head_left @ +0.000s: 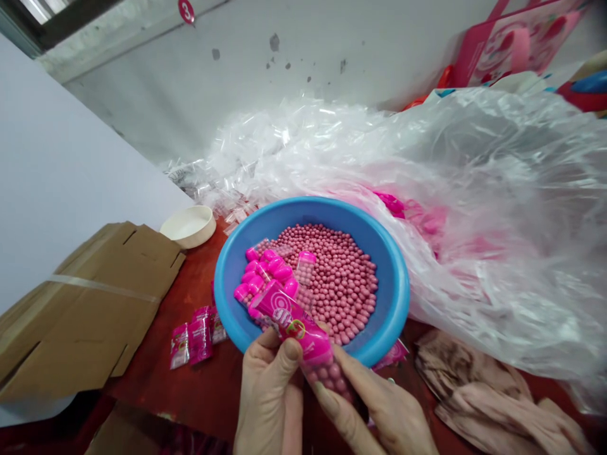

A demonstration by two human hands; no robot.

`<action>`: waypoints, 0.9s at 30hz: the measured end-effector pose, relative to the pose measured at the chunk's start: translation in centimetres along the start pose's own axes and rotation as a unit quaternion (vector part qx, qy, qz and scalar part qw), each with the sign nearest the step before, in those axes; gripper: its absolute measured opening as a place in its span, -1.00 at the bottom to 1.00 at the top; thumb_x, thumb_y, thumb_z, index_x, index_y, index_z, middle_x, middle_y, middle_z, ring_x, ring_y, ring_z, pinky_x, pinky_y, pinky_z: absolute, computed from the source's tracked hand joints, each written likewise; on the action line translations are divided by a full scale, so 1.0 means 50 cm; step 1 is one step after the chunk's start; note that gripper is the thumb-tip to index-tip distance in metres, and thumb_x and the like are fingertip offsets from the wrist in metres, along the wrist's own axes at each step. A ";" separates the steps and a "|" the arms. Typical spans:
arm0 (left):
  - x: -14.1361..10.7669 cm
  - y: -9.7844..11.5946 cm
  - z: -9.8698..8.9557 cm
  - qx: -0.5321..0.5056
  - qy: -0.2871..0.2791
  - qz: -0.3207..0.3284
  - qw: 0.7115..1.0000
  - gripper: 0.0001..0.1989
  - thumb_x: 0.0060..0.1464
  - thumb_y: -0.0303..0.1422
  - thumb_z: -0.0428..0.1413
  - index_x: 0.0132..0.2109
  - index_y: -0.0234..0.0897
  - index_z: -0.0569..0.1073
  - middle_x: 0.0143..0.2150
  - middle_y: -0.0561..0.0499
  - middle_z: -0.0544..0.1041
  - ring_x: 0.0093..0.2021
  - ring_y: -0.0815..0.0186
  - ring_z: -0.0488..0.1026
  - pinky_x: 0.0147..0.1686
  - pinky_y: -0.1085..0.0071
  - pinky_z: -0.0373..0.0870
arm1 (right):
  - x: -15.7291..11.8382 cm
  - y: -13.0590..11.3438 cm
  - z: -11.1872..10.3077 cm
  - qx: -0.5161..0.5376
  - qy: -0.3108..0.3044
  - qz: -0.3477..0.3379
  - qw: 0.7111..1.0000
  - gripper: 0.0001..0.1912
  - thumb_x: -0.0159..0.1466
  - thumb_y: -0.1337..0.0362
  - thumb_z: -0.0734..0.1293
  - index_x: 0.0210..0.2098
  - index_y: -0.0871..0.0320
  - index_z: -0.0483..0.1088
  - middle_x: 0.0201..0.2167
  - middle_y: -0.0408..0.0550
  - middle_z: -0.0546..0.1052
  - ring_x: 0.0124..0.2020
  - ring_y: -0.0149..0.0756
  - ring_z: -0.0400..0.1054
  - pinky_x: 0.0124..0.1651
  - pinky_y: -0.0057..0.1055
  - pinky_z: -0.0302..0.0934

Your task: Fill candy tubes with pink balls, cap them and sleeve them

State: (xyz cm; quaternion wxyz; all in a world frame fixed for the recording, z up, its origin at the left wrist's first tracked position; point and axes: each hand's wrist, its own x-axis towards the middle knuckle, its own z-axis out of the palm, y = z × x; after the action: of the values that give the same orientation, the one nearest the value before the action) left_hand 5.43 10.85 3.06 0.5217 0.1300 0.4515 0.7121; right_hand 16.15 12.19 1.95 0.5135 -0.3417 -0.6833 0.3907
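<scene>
Over the near rim of a blue basin (310, 205), both hands hold a pink printed packet (306, 335), with pink balls showing at its lower end. My left hand (270, 385) pinches its left side, thumb on top. My right hand (379, 401) closes around the lower end, by the balls. Whether the balls sit inside the packet or in a separate clear tube, I cannot tell. Loose pink balls (332, 272) lie in the basin. On their left side rest several clear tubes with bright pink caps (268, 268); the packet partly covers them.
Small pink sachets (200, 335) lie on the red table (147, 379) left of the basin. Flattened cardboard (90, 303) and a white round lid (190, 226) are farther left. Clear plastic sheeting (497, 208) is heaped behind and right, above a brownish-pink cloth (502, 395).
</scene>
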 end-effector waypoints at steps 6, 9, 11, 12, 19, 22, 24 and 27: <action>-0.008 0.012 0.027 0.010 -0.009 -0.013 1.000 -0.71 -0.12 -0.24 0.33 -0.28 -0.37 0.62 -0.42 -0.11 0.67 -0.29 0.07 0.60 -0.22 0.21 0.51 | -0.013 0.000 0.014 -0.034 0.044 0.065 0.996 -0.55 0.32 -0.03 0.19 -0.07 0.13 0.51 -0.29 -0.04 0.67 -0.36 -0.26 0.59 -0.19 -0.51 0.46; -0.009 0.021 0.032 0.021 -0.010 -0.020 1.000 -0.72 -0.15 -0.21 0.34 -0.34 -0.36 0.64 -0.41 -0.15 0.68 -0.30 0.04 0.61 -0.21 0.22 0.52 | -0.018 0.001 0.011 -0.085 0.035 0.057 0.994 -0.53 0.31 -0.02 0.20 -0.08 0.21 0.52 -0.35 0.00 0.67 -0.42 -0.24 0.59 -0.21 -0.49 0.46; -0.008 0.026 0.032 0.026 -0.014 -0.025 0.999 -0.70 -0.14 -0.20 0.33 -0.31 -0.36 0.65 -0.40 -0.16 0.68 -0.31 0.04 0.62 -0.22 0.22 0.52 | -0.017 0.001 0.008 -0.106 0.027 0.046 0.993 -0.50 0.33 -0.02 0.17 -0.11 0.24 0.53 -0.38 0.02 0.67 -0.44 -0.24 0.59 -0.23 -0.50 0.46; -0.007 0.028 0.033 0.028 -0.018 -0.028 0.999 -0.69 -0.14 -0.19 0.33 -0.29 -0.36 0.65 -0.40 -0.17 0.68 -0.33 0.04 0.62 -0.22 0.21 0.53 | -0.016 0.000 0.007 -0.111 0.022 0.040 0.993 -0.49 0.34 -0.02 0.15 -0.12 0.25 0.53 -0.39 0.03 0.66 -0.44 -0.24 0.59 -0.23 -0.51 0.46; -0.011 0.044 0.040 0.028 -0.064 -0.063 0.996 -0.64 -0.15 -0.13 0.31 -0.28 -0.32 0.66 -0.36 -0.20 0.68 -0.37 0.01 0.61 -0.28 0.15 0.53 | -0.011 -0.008 0.008 -0.096 0.021 0.012 0.995 -0.60 0.34 0.05 0.21 -0.13 0.21 0.51 -0.47 -0.07 0.63 -0.52 -0.40 0.55 -0.34 -0.72 0.40; -0.019 0.051 0.037 0.027 -0.093 -0.076 0.992 -0.78 -0.07 -0.25 0.30 -0.27 -0.27 0.66 -0.33 -0.16 0.68 -0.35 0.06 0.61 -0.23 0.16 0.51 | -0.013 -0.005 0.015 -0.070 0.024 0.031 0.997 -0.57 0.35 0.00 0.16 -0.13 0.17 0.51 -0.47 -0.09 0.62 -0.53 -0.40 0.54 -0.35 -0.70 0.41; -0.024 0.052 0.030 0.023 -0.109 -0.084 0.990 -0.84 -0.02 -0.29 0.27 -0.26 -0.23 0.66 -0.34 -0.13 0.68 -0.33 0.10 0.60 -0.19 0.18 0.49 | -0.012 -0.005 0.016 -0.035 0.033 0.037 0.998 -0.61 0.35 0.01 0.16 -0.12 0.10 0.49 -0.44 -0.14 0.62 -0.51 -0.43 0.54 -0.33 -0.72 0.40; -0.030 0.048 0.019 0.013 -0.113 -0.083 0.990 -0.85 0.02 -0.33 0.24 -0.23 -0.18 0.65 -0.34 -0.10 0.68 -0.31 0.13 0.60 -0.15 0.19 0.47 | -0.003 -0.016 0.010 -0.007 0.036 0.032 0.999 -0.75 0.31 0.09 0.26 -0.13 0.04 0.48 -0.50 -0.24 0.59 -0.56 -0.50 0.50 -0.39 -0.79 0.36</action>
State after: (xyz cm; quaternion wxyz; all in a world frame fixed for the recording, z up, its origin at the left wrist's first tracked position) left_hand 5.16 9.95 5.90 0.6249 0.1786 0.4083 0.6410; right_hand 15.67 11.63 2.50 0.5223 -0.3809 -0.6557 0.3901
